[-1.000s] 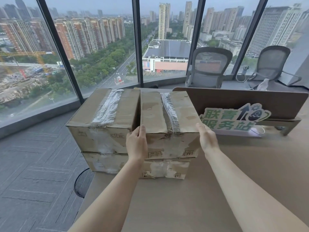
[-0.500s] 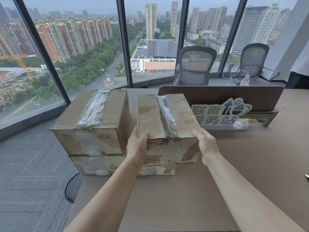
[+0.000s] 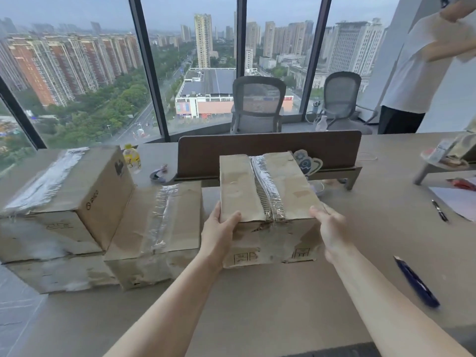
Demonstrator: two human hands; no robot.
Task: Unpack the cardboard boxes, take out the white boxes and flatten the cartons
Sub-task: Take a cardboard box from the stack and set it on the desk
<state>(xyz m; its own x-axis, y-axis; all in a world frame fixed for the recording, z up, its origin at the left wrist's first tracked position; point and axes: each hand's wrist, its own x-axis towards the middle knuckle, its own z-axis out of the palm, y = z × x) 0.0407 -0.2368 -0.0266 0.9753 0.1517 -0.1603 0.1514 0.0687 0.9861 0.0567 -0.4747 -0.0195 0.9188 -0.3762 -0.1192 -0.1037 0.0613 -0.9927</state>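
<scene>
Your left hand (image 3: 219,233) grips the near left corner of a sealed cardboard box (image 3: 268,202), thumb curled over the top edge. Your right hand (image 3: 332,228) grips the near right corner, fingers wrapped onto the right side. The box is brown corrugated card, scuffed, with a wrinkled strip of clear tape (image 3: 268,191) running down the centre seam. It sits at the middle of the tabletop (image 3: 257,305), apart from the other cartons; whether its base touches the surface cannot be told.

Cartons in view: four. To your left, a tall taped carton (image 3: 72,186) rests on a flat carton (image 3: 59,274). Just beside these lies a low carton (image 3: 159,222), its tape seam crinkled and glossy. All show worn, pale patches on their near faces.

The tabletop is smooth, matte and grey-beige. A dark brown divider panel (image 3: 270,150) stands across it behind the held box. A blue pen-shaped tool (image 3: 417,282) lies near your right forearm; a black pen (image 3: 440,210) lies farther right. A small yellow-capped bottle (image 3: 132,158) stands behind the tall carton.

The room has floor-to-ceiling windows (image 3: 77,73) with dark frames, looking onto high-rise blocks. Two grey mesh office chairs (image 3: 257,104) stand beyond the tabletop. A person in a white shirt (image 3: 412,73) stands at the far right.
</scene>
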